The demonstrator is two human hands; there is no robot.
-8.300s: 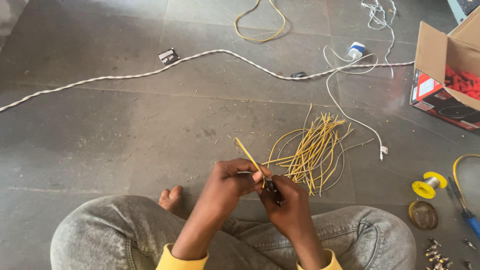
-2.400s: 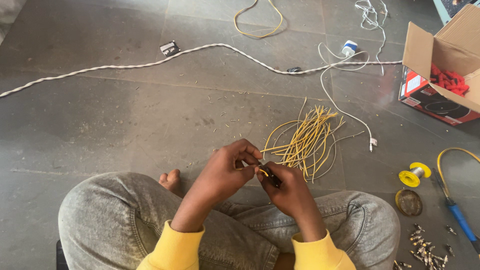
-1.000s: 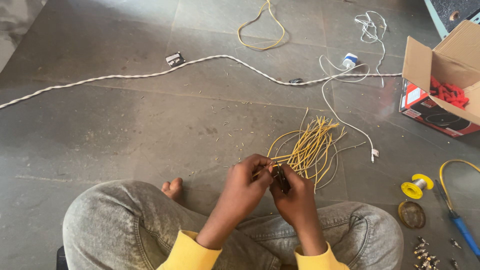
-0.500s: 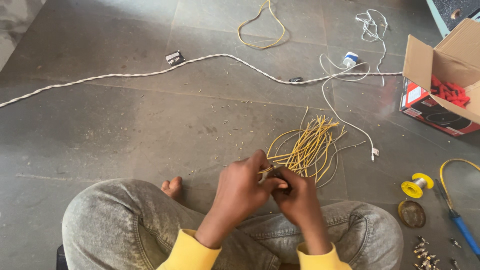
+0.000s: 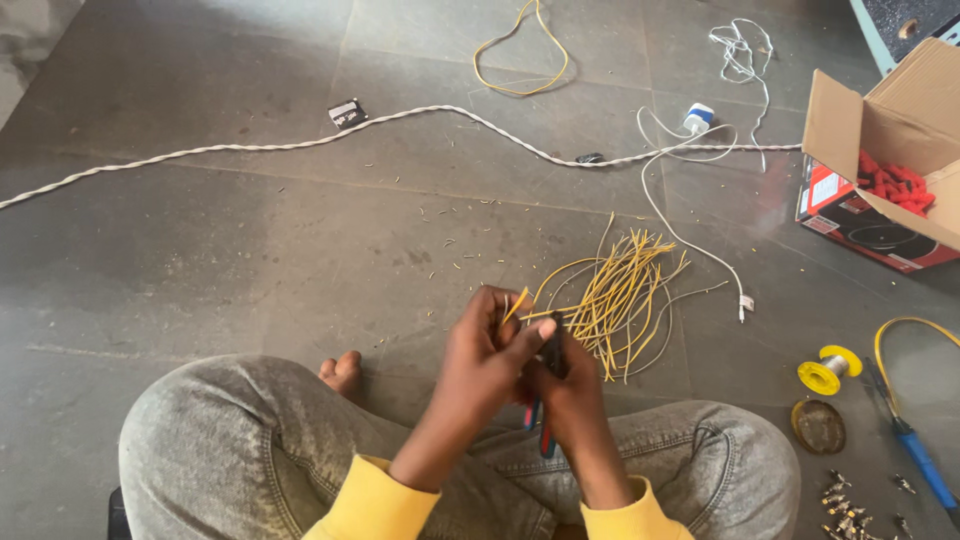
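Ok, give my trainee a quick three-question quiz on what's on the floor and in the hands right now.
1. True or false: the right hand holds a small tool with red and blue handles.
2. What lies on the floor just beyond the hands? A) a pile of yellow wire pieces B) a coil of rope C) a stack of boards
3. Fill in: the left hand pinches a short ___ wire piece.

Key: 1 true; 2 A, the pile of yellow wire pieces; 3 yellow.
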